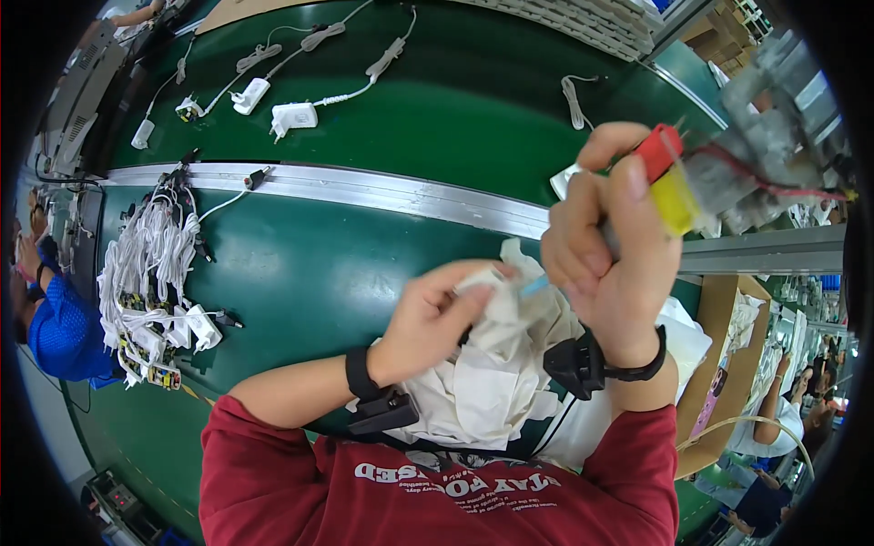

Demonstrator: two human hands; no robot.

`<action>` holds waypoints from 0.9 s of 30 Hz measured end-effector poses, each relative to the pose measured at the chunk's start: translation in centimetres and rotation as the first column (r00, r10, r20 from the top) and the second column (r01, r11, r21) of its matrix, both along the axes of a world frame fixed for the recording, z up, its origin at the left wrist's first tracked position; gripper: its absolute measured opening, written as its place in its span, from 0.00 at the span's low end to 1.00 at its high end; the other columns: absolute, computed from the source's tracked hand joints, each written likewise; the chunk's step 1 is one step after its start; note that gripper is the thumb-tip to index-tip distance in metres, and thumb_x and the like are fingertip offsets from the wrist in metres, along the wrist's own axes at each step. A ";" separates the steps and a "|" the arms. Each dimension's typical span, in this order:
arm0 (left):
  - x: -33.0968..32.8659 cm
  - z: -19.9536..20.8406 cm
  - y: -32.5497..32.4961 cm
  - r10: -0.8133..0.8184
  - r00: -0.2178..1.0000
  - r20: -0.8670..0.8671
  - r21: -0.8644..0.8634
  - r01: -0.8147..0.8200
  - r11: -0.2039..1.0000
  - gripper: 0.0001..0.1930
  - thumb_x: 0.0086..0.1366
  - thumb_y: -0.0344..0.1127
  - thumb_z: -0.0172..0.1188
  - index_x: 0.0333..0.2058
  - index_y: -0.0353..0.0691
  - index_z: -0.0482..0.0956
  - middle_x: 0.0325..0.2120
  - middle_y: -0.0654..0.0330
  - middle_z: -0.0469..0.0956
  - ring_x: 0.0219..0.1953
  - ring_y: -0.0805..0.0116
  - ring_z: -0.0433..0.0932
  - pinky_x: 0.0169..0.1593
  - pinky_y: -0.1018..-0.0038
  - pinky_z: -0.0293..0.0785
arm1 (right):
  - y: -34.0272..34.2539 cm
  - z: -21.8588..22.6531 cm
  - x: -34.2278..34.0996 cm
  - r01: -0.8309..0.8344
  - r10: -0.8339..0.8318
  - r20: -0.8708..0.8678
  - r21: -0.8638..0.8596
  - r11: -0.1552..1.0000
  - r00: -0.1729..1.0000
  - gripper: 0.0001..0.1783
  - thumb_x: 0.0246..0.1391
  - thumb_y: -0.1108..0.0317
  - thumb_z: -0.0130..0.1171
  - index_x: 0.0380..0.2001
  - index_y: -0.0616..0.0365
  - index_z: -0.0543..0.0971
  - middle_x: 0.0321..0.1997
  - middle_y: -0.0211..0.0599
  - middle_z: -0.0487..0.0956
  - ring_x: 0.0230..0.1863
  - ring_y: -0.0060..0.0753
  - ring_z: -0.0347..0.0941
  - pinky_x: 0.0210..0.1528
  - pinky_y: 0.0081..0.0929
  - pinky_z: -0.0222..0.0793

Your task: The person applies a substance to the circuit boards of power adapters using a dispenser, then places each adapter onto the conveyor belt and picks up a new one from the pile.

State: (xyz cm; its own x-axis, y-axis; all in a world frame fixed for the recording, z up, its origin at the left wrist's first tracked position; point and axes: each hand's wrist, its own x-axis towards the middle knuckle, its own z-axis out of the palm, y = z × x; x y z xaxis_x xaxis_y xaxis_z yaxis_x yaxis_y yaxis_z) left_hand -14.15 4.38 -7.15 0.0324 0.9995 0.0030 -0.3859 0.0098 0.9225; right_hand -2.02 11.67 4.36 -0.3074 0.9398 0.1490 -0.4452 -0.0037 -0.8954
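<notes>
My left hand (428,318) is closed on a crumpled white cloth (501,305), lifted from a heap of white cloths (487,391) in front of me. A small light-blue piece (535,287) shows between that cloth and my right hand; I cannot tell what it is. Raised at the right, my right hand (619,227) has its fingers curled. Its thumb and forefinger close on a red and yellow object (672,177), blurred and of unclear kind. Beyond that object hangs a blurred grey, clear-looking mass with red and dark wires (756,164).
Bundled white adapter cables (155,255) lie at the left of the green bench. Several white plug adapters (294,118) sit beyond a metal rail (364,187). A cardboard box (719,364) stands at the right. Other people work at both sides.
</notes>
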 end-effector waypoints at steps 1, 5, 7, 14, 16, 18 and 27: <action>-0.1 0.4 -0.1 0.003 1.000 -0.002 0.003 -0.003 1.000 0.11 0.64 0.28 0.52 0.44 0.32 0.75 0.31 0.64 0.79 0.31 0.84 0.71 0.34 0.83 0.70 | -0.2 -0.4 -0.1 -0.003 0.003 -0.002 0.003 1.000 1.000 0.12 0.59 0.63 0.51 0.38 0.60 0.66 0.13 0.21 0.62 0.12 0.10 0.52 0.14 0.14 0.46; -0.2 0.7 -1.1 -0.221 0.965 -0.143 -0.115 0.205 0.972 0.11 0.65 0.28 0.51 0.44 0.32 0.74 0.31 0.62 0.79 0.32 0.83 0.71 0.35 0.82 0.70 | -1.0 -1.3 -0.7 -0.091 0.064 0.244 0.101 0.991 0.968 0.17 0.64 0.53 0.40 0.41 0.57 0.63 0.10 0.22 0.53 0.08 0.13 0.46 0.10 0.15 0.44; -0.3 -1.0 -1.4 -0.262 0.941 -0.212 -0.118 0.242 0.963 0.11 0.64 0.29 0.52 0.45 0.32 0.74 0.29 0.60 0.78 0.30 0.81 0.72 0.36 0.81 0.71 | -0.9 -0.8 -0.4 -0.062 0.054 0.128 0.058 0.996 0.990 0.14 0.61 0.58 0.46 0.39 0.58 0.65 0.12 0.22 0.59 0.10 0.11 0.50 0.12 0.15 0.45; -3.0 1.3 -1.4 -0.266 0.812 -0.519 -0.158 0.215 0.964 0.16 0.63 0.27 0.49 0.50 0.33 0.68 0.41 0.52 0.74 0.42 0.67 0.74 0.45 0.73 0.70 | 1.6 -0.2 0.7 0.007 -0.006 -0.027 0.041 0.999 1.000 0.13 0.60 0.61 0.50 0.38 0.59 0.66 0.13 0.21 0.61 0.11 0.10 0.51 0.13 0.16 0.45; -6.1 4.1 0.7 0.073 0.556 -0.828 0.203 0.176 0.963 0.19 0.61 0.24 0.49 0.52 0.34 0.66 0.50 0.48 0.68 0.52 0.57 0.69 0.53 0.67 0.65 | 1.8 -0.1 0.5 0.040 -0.040 0.020 0.031 0.999 0.999 0.12 0.60 0.61 0.50 0.37 0.58 0.67 0.13 0.20 0.61 0.11 0.10 0.50 0.13 0.16 0.44; -9.7 5.8 5.2 0.391 0.187 -0.901 0.427 0.230 0.874 0.22 0.56 0.23 0.51 0.52 0.34 0.65 0.52 0.46 0.66 0.54 0.49 0.66 0.56 0.63 0.63 | 1.9 -0.4 0.3 0.053 -0.055 0.049 0.042 0.998 0.997 0.11 0.60 0.61 0.50 0.37 0.57 0.67 0.13 0.20 0.62 0.11 0.10 0.51 0.13 0.16 0.44; -20.5 3.6 17.1 0.263 -0.306 -0.915 0.245 0.097 0.965 0.22 0.49 0.25 0.56 0.45 0.33 0.67 0.40 0.41 0.72 0.44 0.44 0.71 0.44 0.61 0.70 | 1.9 -0.1 -1.3 0.051 -0.063 0.136 0.090 0.995 0.989 0.10 0.60 0.64 0.49 0.37 0.60 0.66 0.13 0.20 0.61 0.11 0.10 0.53 0.13 0.14 0.47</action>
